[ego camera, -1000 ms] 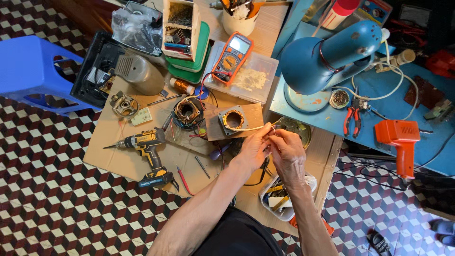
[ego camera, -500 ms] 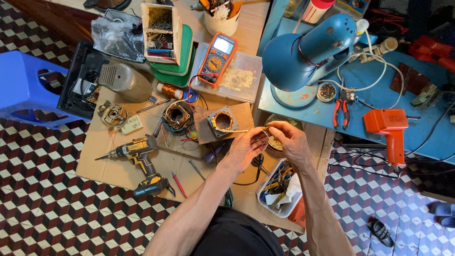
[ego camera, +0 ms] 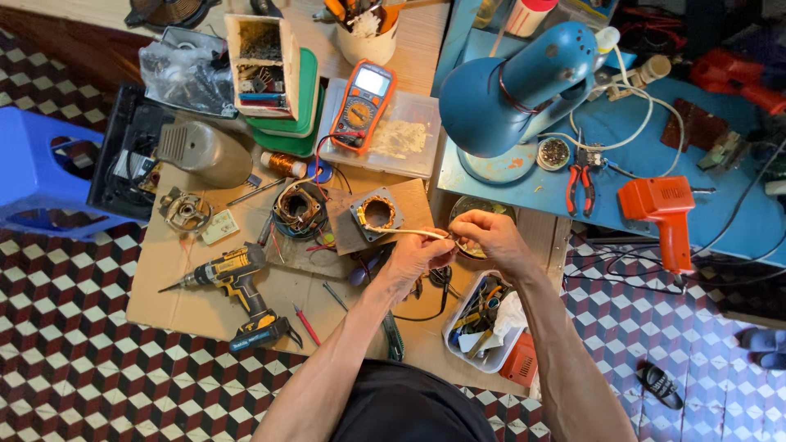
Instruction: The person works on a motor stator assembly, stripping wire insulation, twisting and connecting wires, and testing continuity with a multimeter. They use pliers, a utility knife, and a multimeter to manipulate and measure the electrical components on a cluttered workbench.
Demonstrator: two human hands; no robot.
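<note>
Both hands pinch one pale sleeved wire lead [ego camera: 409, 233]: left hand [ego camera: 413, 258] and right hand [ego camera: 490, 239] closed on it, just right of the square copper-wound motor stator [ego camera: 377, 213]. Lead remains attached to stator; winding appears intact, connection work unfinished.

- The motor coil [ego camera: 377, 213] is sitting on the counter [ego camera: 184, 278], just left of both hands.
- The drill [ego camera: 233, 288] is lying left of the tub [ego camera: 483, 319].
- The meter [ego camera: 363, 106] is lying behind the coil.
</note>
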